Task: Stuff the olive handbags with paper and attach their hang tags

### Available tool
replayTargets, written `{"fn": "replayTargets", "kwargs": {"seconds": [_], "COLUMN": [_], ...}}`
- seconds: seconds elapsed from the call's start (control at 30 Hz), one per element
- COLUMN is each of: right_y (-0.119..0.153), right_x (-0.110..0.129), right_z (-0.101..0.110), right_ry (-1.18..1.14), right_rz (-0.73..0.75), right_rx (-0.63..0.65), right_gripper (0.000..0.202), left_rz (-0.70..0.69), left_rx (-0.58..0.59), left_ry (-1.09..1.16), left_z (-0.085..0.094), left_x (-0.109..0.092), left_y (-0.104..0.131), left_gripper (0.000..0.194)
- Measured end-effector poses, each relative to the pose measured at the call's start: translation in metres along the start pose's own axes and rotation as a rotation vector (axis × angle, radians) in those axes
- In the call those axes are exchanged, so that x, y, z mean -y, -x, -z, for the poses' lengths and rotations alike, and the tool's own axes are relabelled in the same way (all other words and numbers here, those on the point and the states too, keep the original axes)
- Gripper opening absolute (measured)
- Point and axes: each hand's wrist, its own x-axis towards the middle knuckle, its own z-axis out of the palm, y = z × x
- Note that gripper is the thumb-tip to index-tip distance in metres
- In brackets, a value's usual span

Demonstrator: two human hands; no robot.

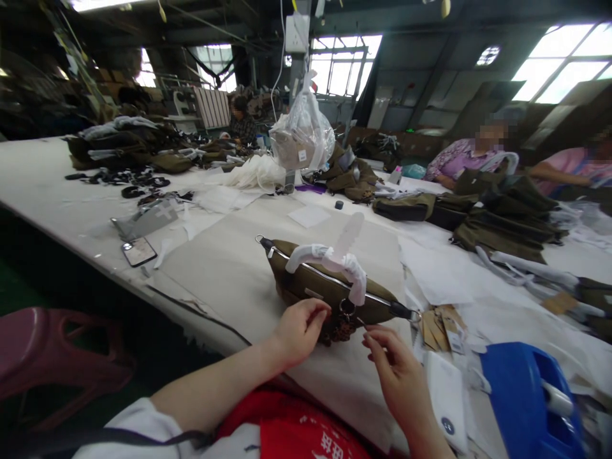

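charm between left hand and right hand

Windows at 11, 12 and 2 o'clock glare white against a dim upper hall, while the pale tabletop catches soft, even light. Deep shadow fills 8 to 9 o'clock, where wide-angle distortion stretches a stool; the far background is soft and grainy.
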Motion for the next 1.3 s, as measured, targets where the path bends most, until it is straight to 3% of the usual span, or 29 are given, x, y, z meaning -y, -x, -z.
{"fn": "replayTargets", "kwargs": {"seconds": [0.2,0.3,0.53,0.7,0.8,0.9,1.07,1.17,1.3], "right_y": [-0.011,-0.010,-0.010,-0.007,-0.006,-0.007,-0.011,-0.014,-0.020], "right_x": [-0.008,-0.006,0.002,0.004,0.003,0.002,0.001,0.001,0.003], "right_z": [-0.020,-0.021,-0.018,-0.017,-0.013,-0.011,-0.013,-0.010,-0.006], "right_ry": [-0.156,-0.172,-0.164,-0.192,-0.147,-0.120,-0.120,-0.054,-0.035], "right_rz": [-0.244,-0.213,-0.152,-0.116,-0.141,-0.127,-0.105,-0.118,-0.158], "right_rx": [0.124,0.102,0.128,0.129,0.037,-0.041,-0.062,-0.108,-0.003], "right_gripper": [0.041,0.040,0.032,0.030,0.031,0.031,0.033,0.039,0.045], "left_rz": [0.090,0.135,-0.016,0.115,0.154,0.130,0.073,0.168,0.322], "left_rx": [0.056,0.065,0.006,0.048,0.083,0.099,0.070,0.080,0.127], "left_ry": [0.045,0.041,-0.024,0.158,0.238,0.146,-0.024,0.144,0.409], "left_z": [-0.019,-0.027,-0.031,-0.038,-0.039,-0.038,-0.039,-0.046,-0.056], "left_x": [-0.003,-0.003,-0.018,-0.014,-0.009,-0.010,-0.013,-0.009,-0.005], "left_y": [-0.013,-0.014,-0.005,-0.006,-0.008,-0.007,-0.004,-0.004,-0.007], "left_gripper": [0.022,0.020,0.017,0.020,0.023,0.022,0.024,0.034,0.037]}}
